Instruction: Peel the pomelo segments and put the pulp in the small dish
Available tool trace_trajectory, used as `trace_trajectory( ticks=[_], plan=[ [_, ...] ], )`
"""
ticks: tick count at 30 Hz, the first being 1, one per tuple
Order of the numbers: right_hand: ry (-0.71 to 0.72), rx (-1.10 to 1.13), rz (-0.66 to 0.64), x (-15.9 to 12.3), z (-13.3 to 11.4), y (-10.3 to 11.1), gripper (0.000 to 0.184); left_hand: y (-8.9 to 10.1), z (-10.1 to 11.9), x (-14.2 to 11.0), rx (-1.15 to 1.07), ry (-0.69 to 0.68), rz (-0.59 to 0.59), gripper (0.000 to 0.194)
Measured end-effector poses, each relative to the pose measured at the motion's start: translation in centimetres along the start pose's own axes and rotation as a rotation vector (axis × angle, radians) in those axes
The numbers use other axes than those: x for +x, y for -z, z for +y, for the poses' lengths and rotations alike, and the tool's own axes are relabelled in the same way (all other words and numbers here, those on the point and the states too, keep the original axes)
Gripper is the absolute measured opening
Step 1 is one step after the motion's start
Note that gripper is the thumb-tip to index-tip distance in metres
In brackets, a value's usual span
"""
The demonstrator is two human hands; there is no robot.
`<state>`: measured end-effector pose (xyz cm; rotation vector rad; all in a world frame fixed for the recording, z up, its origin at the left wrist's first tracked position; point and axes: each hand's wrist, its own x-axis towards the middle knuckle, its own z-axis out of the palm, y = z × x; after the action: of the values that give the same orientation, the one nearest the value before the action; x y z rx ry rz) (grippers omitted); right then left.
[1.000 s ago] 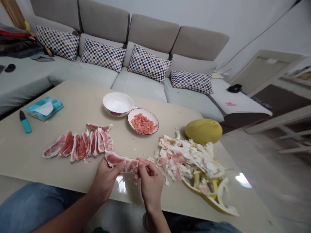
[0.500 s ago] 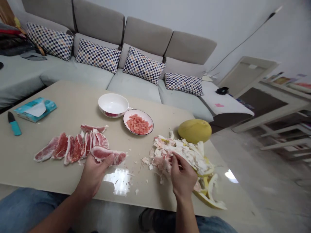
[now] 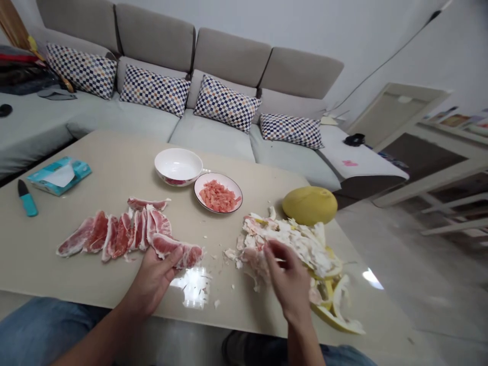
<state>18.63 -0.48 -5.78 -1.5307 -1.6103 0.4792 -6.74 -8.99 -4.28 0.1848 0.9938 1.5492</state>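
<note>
My left hand [image 3: 152,277] is closed on a pomelo segment [image 3: 177,250], thumb on top, its pink flesh edged with white membrane. Close behind it, a row of pomelo segments [image 3: 124,231] lies on the table. My right hand [image 3: 287,279] hovers at the near side of a heap of peel and white pith [image 3: 301,244]. Its thumb and forefinger are pinched together; what they hold, if anything, I cannot make out. A small dark-rimmed plate [image 3: 199,195] bears pulled-apart pink pulp [image 3: 219,196]. Beside it stands a white bowl [image 3: 179,163].
A whole yellow pomelo [image 3: 309,205] sits behind the peel heap. On the left of the table [image 3: 114,162] are a tissue pack [image 3: 59,175] and a knife with a teal handle [image 3: 27,199]. A sofa [image 3: 213,137] with patterned cushions stands beyond.
My left hand with the pomelo segment has shifted slightly right and down in view. My right hand has stayed over the peel heap, fingers still pinched. The whole view has shifted slightly.
</note>
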Motion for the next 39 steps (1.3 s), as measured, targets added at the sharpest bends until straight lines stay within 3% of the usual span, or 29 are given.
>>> trace_trajectory(
  ticks=[2, 3, 5, 9, 13, 16, 19, 21, 24, 27, 31, 33, 36, 39],
  plan=[
    [-0.010, 0.232, -0.336, -2.2, -3.0, -1.9, 0.031, 0.0, -0.3, 0.0, 0.014, -0.005, -0.004, 0.030],
    [-0.038, 0.337, -0.444, -3.3, -4.4, -2.8, 0.031, 0.1, -0.4, 0.0, 0.026, -0.016, -0.016, 0.031],
    [-0.096, 0.499, -0.525, -5.1, -6.8, -4.5, 0.030, 0.2, -0.7, 0.1, 0.041, -0.036, -0.051, 0.034],
    [-0.054, 0.535, -0.384, -6.3, -8.9, -6.3, 0.020, 0.4, -0.9, 0.4, 0.012, -0.032, -0.078, 0.051],
    [0.313, 0.350, -0.191, -5.9, -8.8, -6.7, 0.013, 0.5, -0.7, 0.4, -0.117, 0.072, -0.162, 0.049],
    [0.609, 0.205, -0.089, -5.5, -8.4, -6.8, 0.017, 0.6, -0.7, 0.4, -0.218, 0.192, -0.234, 0.042],
    [0.788, 0.102, -0.026, -5.2, -8.1, -6.7, 0.023, 0.7, -0.9, 0.4, -0.235, 0.302, -0.257, 0.041],
    [0.823, 0.102, -0.009, -5.3, -8.1, -6.7, 0.025, 0.7, -1.1, 0.4, -0.256, 0.314, -0.251, 0.043],
    [0.702, 0.210, -0.019, -5.6, -8.6, -6.5, 0.019, 0.5, -1.1, 0.2, -0.255, 0.258, -0.205, 0.042],
    [0.403, 0.360, -0.072, -5.9, -9.1, -6.3, 0.013, 0.2, -0.9, 0.0, -0.236, 0.227, -0.203, 0.032],
    [0.073, 0.540, -0.238, -5.8, -9.5, -6.2, 0.021, 0.0, -0.6, -0.1, -0.227, 0.182, -0.272, 0.019],
    [-0.033, 0.651, -0.308, -5.3, -9.3, -6.0, 0.023, 0.1, -0.5, -0.1, -0.227, 0.170, -0.294, 0.017],
    [-0.158, 0.801, -0.316, -4.4, -8.7, -5.5, 0.025, 0.2, -0.4, 0.0, -0.229, 0.184, -0.279, 0.014],
    [-0.163, 0.792, -0.313, -4.1, -8.0, -4.6, 0.022, 0.2, -0.3, 0.0, -0.213, 0.174, -0.261, 0.015]
  ],
)
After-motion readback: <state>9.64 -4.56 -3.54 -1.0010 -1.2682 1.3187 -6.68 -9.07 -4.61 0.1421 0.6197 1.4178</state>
